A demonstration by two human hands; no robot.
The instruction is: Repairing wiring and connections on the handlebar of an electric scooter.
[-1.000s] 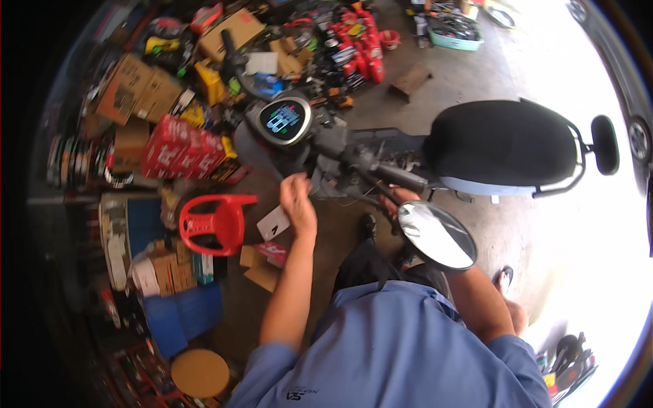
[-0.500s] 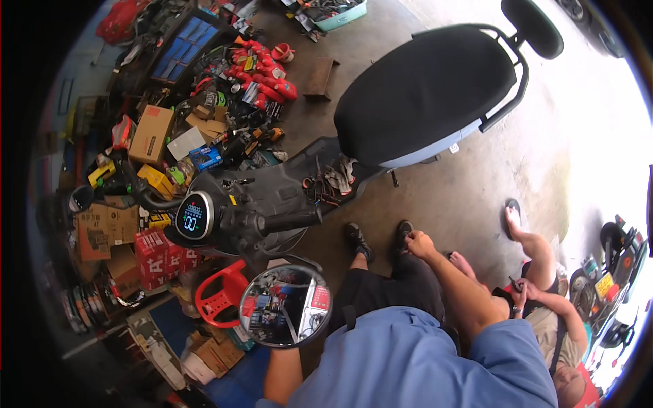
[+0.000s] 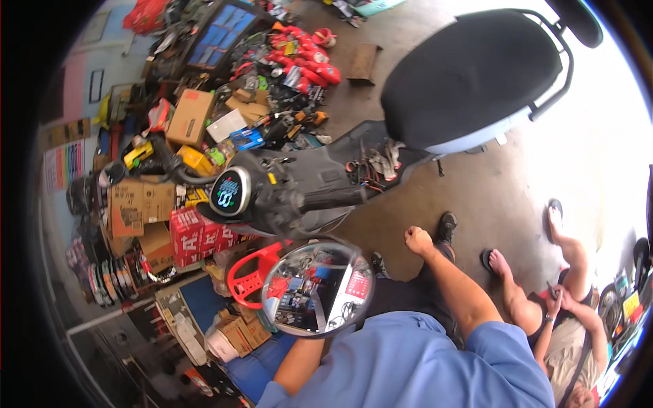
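An electric scooter with a black seat (image 3: 476, 75) stands before me, its round dash display (image 3: 230, 191) lit. My right hand (image 3: 418, 241) hovers above the floor beside the scooter's near side, touching nothing I can see. Its fingers are curled closed; whether anything small is inside is hidden. Only the forearm of my left arm shows, under the round rear-view mirror (image 3: 318, 289), and that hand is out of sight behind it. On the footboard (image 3: 340, 173) lie greyish work gloves (image 3: 386, 162) and several tools with red handles (image 3: 355, 170).
Cardboard boxes (image 3: 190, 117), red cartons (image 3: 194, 234) and heaped tools crowd the left. A red steering-wheel-shaped piece (image 3: 255, 279) is beside the mirror. At right a seated person (image 3: 564, 326) holds a small dark object. A metal channel piece (image 3: 364, 63) lies on the floor.
The whole view has shifted, so the scooter sits farther right. My right hand has moved away from my leg and out toward the scooter, still closed. My left hand stays hidden.
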